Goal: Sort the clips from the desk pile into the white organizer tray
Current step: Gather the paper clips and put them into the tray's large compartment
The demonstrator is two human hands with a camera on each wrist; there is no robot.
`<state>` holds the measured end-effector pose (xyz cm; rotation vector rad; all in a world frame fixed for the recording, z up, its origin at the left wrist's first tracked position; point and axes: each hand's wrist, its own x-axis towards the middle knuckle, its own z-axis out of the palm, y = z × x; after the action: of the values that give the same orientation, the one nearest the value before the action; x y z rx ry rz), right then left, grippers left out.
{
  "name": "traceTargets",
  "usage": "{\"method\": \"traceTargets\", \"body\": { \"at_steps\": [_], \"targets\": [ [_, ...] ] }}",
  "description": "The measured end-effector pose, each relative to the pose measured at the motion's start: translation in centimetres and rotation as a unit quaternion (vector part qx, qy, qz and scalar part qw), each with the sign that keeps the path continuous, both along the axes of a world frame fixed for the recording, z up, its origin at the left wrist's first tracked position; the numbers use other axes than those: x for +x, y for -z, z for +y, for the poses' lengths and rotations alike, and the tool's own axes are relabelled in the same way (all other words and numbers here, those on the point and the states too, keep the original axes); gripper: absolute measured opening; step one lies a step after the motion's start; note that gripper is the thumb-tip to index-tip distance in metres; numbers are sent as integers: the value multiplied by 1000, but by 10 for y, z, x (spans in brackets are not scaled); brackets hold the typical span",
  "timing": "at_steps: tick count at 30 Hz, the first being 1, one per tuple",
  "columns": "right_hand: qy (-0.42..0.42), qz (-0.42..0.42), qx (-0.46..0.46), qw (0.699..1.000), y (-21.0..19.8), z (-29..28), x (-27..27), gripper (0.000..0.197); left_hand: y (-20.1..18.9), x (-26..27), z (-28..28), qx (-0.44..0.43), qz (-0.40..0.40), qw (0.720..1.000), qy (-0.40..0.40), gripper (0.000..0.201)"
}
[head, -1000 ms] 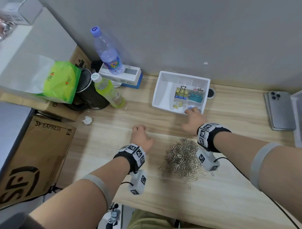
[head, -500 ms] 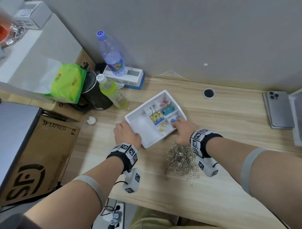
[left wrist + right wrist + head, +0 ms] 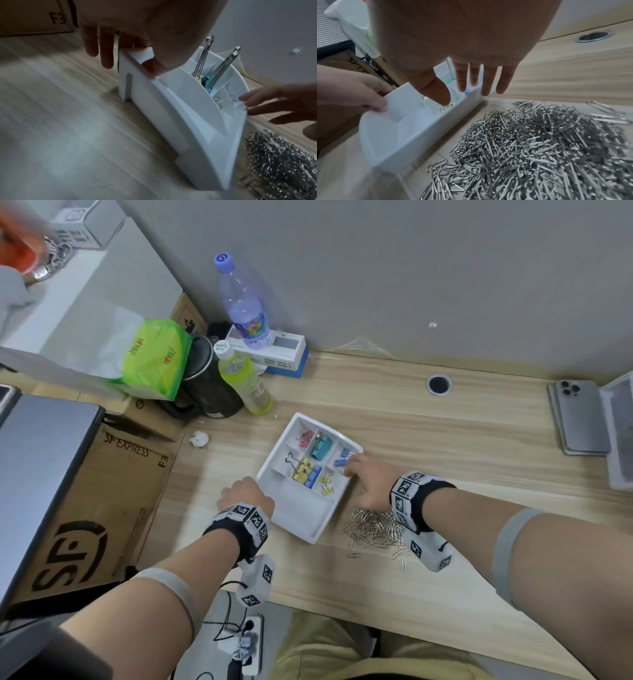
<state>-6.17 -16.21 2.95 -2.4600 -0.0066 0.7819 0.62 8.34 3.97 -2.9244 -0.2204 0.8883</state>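
Setup step: left hand (image 3: 247,497) grips the near corner of the white compartmented plastic organizer tray (image 3: 301,525) on the surface, right hand (image 3: 371,484) spread at its side; next, pinching from the heap of silver wire paperclips (image 3: 375,529) just beside it.

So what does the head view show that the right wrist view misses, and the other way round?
Only the head view shows the phone, both bottles, and the teal binder clip in its compartment. Only the right wrist view shows the right hand with fingers straight, holding nothing. Both show the white tray, the left hand gripping its edge, and the paper clip pile.
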Motion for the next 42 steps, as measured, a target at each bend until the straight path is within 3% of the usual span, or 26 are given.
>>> {"method": "traceTargets", "body": {
  "at_steps": [3, 10, 14, 18, 22, 31, 38, 42],
  "targets": [
    [56, -19, -15, 998, -4, -8, -5, 70, -3, -3, 11, -7, 39, 999, 3, 5],
    [76, 55, -169, 981, 6, -40, -43, 106, -4, -8, 15, -22, 90, 996, 1, 13],
    [95, 56, -166, 980, 20, -40, -61, 124, 3, -13, 10, -57, 83, 995, -15, 25],
    [102, 25, -164, 981, 34, -34, -72, 125, 10, -20, 6, -74, 74, 994, -18, 16],
    [97, 0, -129, 987, 41, -32, -74, 112, 16, -24, 4, -96, 64, 993, -9, 12],
    [143, -18, -68, 987, 39, -23, -73, 45, 17, -31, -2, -110, 69, 991, 15, 8],
    [175, -17, -52, 983, 35, -22, -71, 31, 18, -35, -5, -116, 55, 992, 7, 9],
    [191, -3, -54, 980, 25, -31, -70, 22, 15, -33, -9, -105, 71, 992, 13, 22]
  ]
}}
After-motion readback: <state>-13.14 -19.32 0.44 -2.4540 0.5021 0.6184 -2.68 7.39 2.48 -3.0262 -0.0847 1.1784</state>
